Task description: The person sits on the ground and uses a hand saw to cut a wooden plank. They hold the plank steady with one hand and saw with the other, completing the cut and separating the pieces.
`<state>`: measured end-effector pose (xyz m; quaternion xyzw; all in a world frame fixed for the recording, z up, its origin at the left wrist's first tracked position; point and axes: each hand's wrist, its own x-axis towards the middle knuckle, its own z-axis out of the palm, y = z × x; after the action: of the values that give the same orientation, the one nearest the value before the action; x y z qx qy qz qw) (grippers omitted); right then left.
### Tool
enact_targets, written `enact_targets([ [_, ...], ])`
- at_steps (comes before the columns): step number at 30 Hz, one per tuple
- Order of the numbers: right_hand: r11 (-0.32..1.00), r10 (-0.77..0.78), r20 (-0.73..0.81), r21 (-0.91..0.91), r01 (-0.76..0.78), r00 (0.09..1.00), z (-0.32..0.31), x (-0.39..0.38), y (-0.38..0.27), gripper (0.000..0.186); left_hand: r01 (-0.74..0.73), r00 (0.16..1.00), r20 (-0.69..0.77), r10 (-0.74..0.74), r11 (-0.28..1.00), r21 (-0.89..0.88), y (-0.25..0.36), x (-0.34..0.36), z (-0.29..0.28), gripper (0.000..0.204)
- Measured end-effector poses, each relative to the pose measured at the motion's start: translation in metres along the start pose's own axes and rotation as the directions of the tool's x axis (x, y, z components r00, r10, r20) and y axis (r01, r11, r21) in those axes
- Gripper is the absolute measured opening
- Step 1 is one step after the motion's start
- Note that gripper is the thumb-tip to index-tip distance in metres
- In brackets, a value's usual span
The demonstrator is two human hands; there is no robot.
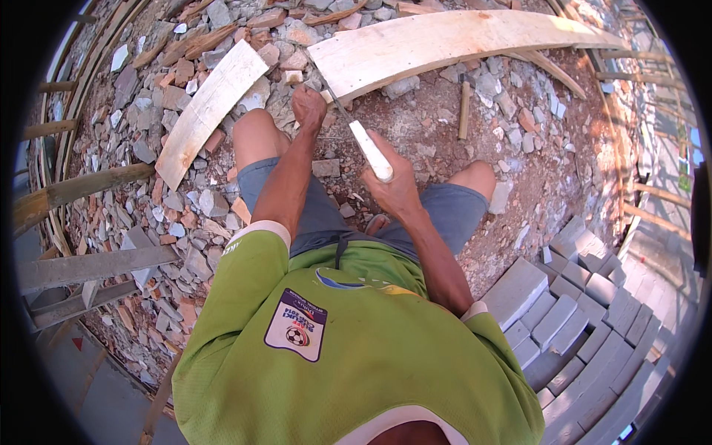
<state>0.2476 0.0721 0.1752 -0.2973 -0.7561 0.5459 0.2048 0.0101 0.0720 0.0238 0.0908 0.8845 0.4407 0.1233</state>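
My right hand (393, 176) is wrapped round the white handle (371, 152) of a long, thin-bladed tool. Its dark blade (331, 93) appears nearly edge-on and runs along the near-left end of a long pale plank (445, 43); whether it is a saw or a big knife I cannot tell. My left hand (308, 107) is closed in a fist just left of the blade. A small light bit of wood (327, 96) shows beside its fingers, but what the fist holds is hidden. To the left, a shorter board (211, 111) lies slanted on the rubble.
Broken brick and stone rubble (178, 215) covers the ground. A hammer (464, 110) with a wooden handle lies right of my hands. Grey blocks (571, 297) are stacked at the lower right. Wooden poles (89, 189) and beams (104, 267) jut in from the left.
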Motion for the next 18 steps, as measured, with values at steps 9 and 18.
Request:
enact_targets([
  [9,0.984,0.178,0.094,-0.032,-0.176,0.98,-0.053,-0.075,-0.047,0.061,-0.076,0.993,-0.093,0.071,0.996,-0.048,-0.021,0.0,0.014,0.022],
  [18,0.991,0.126,0.02,0.03,-0.127,0.992,-0.039,-0.074,-0.054,0.063,-0.046,0.995,-0.088,0.043,0.998,-0.038,-0.008,-0.009,0.003,0.02],
])
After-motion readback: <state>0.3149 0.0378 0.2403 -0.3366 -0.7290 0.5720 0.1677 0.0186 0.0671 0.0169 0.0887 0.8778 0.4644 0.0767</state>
